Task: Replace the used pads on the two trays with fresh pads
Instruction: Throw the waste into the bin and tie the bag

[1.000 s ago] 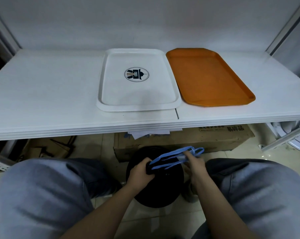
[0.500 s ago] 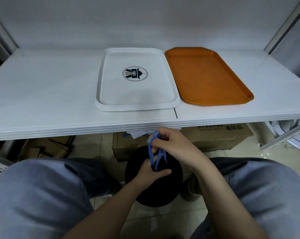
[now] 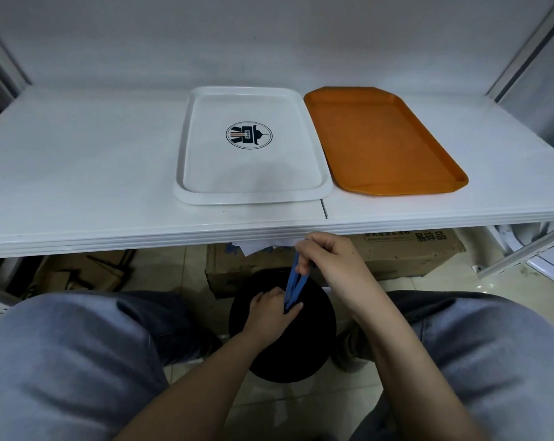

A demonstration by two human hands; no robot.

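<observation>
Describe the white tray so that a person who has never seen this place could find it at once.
Look at the long white shelf above the person's knees. Two trays lie flat on it, side by side near the middle; the white tray is the left one, with its right rim next to the orange tray. Only the white tray carries a round dark emblem printed on its floor.

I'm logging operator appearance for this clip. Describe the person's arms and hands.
Both forearms are bare, with no sleeves in view. The left hand and right hand wear no gloves, rings or watch. Grey-blue trousers cover the legs.
</observation>
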